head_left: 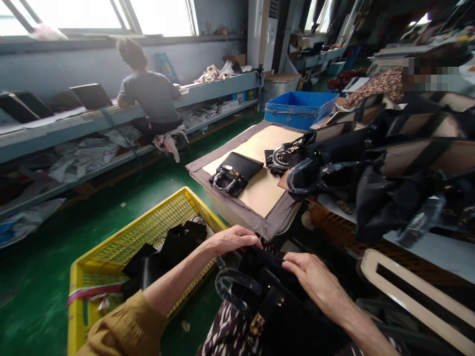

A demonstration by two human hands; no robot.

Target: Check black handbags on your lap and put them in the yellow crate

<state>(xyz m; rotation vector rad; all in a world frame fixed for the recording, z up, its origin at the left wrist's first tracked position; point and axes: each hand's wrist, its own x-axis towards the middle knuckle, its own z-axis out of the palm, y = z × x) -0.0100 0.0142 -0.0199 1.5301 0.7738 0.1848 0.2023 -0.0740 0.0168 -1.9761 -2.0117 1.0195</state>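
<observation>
So this black, gold-trimmed handbag (293, 311) sits right under both hands: right hand (315, 274) pinching its top edge, left hand (232, 239) bent over it, can't tell if gripping. Yellow slatted plastic crate (128, 227)'s left of them.

Matt handbag (300, 316), glossy clasp (257, 324), plastic crate (128, 235)

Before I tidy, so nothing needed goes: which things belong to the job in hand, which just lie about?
Belonging:
black handbag with plastic-wrapped handle, at left hand and right hand
similar black handbags at right, likely
yellow perforated plastic crate, perhaps

Seemingly lying about:
blue rectangular plastic bin
crumpled pale material
</observation>
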